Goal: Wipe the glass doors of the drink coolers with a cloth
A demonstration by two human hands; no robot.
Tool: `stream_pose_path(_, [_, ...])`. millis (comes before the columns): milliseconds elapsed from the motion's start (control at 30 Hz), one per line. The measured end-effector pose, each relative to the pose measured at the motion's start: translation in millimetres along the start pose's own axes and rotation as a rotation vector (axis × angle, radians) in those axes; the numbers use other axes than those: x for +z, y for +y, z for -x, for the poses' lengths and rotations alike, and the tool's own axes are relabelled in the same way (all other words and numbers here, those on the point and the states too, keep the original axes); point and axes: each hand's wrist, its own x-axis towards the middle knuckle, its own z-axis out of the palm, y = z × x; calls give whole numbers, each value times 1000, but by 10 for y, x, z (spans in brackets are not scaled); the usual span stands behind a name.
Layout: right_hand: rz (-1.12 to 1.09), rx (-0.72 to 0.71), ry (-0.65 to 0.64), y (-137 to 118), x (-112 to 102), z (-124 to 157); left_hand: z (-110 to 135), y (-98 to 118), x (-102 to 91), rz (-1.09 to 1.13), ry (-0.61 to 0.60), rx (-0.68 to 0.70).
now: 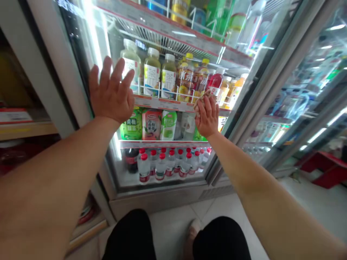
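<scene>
Both my arms reach forward to the glass door [176,142] of an upright drinks fridge. My left hand [111,92] is open, its fingers spread near the left side of the door, in front of a pale tea bottle; whether the palm touches the glass I cannot tell. Under the fingers of my right hand [207,115] is a crumpled beige cloth [200,102], pressed against the glass at the right. Behind the glass stand tea bottles [151,72], green and pink drink cartons [151,124] and red-capped water bottles [160,167].
A metal frame [252,72] edges the door on the right, with another glass-fronted fridge [292,104] beyond. Shelves [27,130] stand at the left. My knees [130,234] are bent above the tiled floor [173,220]. A red object [325,168] lies at the far right.
</scene>
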Motion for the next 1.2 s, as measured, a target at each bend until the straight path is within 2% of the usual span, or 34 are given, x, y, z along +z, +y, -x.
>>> stream_pose_path(200, [-13, 22, -21, -25, -19, 65, -21, 41, -30, 90, -25, -90])
stream_pose_path(333, [-33, -4, -161, 70, -120, 66, -1, 75, -53, 101, 10, -53])
stream_pose_path(433, [-35, -95, -274, 238, -207, 23, 15, 85, -53, 53, 54, -4])
stream_pose_path(500, [-18, -140, -299, 365, -248, -31, 14, 85, -47, 56, 68, -11])
stream_pose_path(567, [17, -120, -250, 483, -270, -114, 6, 83, -40, 78, 58, -35])
stream_pose_path(633, [51, -47, -145, 578, -277, -238, -1, 81, -33, 86, 49, -50])
stream_pose_path(800, [65, 78, 37, 669, -280, -710, 6, 109, -54, 14, 90, -9])
stream_pose_path(1000, [-3, 193, 141, 452, -267, -1225, 22, 164, -111, -11, 139, 9])
stream_pose_path(1100, [-28, 244, 172, 341, -247, -1309, 22, 165, -105, -18, 155, 24])
stream_pose_path(1200, [-39, 230, 197, 309, -232, -1310, 20, 163, -92, -21, 172, 17])
